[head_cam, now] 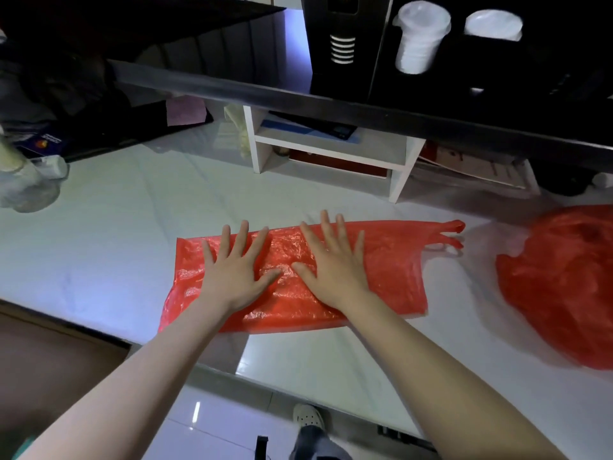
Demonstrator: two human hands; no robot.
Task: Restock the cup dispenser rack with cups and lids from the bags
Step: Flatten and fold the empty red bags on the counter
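On the counter [99, 227], left hand [234, 270] and right hand [335, 263] pressed flat, fingers spread, on an emptied red bag [391, 260]. Up in the rack [464, 61], cups [419, 38] and lids [492, 24] loaded; second bag [560, 283] apparently still full.

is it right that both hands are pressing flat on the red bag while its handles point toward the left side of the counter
Not quite. The head view shows the left hand and right hand pressing flat, fingers spread, on the flattened red bag, but its handles point to the right, toward the second red bag, not the left.
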